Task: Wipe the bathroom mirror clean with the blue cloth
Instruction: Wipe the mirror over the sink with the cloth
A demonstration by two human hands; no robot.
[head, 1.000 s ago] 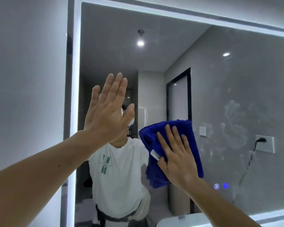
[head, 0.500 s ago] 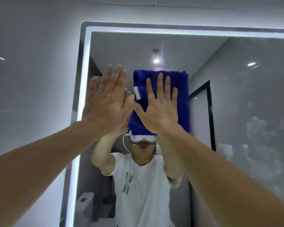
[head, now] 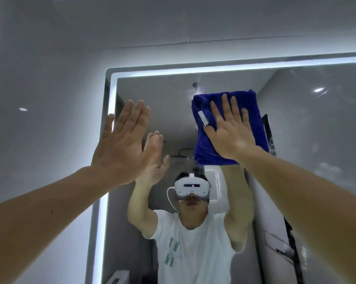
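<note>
The bathroom mirror (head: 316, 140) fills the right of the view, framed by a lit white strip. A folded blue cloth (head: 253, 111) with a small white label lies flat against the glass near the mirror's top edge. My right hand (head: 228, 132) presses it there with straight, spread fingers. My left hand (head: 123, 140) is raised with straight fingers close to the mirror's upper left edge, holding nothing; contact with the glass cannot be told. Cloudy smears show on the glass at the right.
A grey tiled wall (head: 39, 119) lies left of the mirror, and the ceiling (head: 173, 21) is just above its lit top edge (head: 214, 68). The mirror reflects a person in a white T-shirt and headset (head: 191, 188) with both arms raised.
My right hand has slid the cloth to the right along the top of the mirror, away from my left hand. The camera has tilted further up. The left hand stays in about the same place.
</note>
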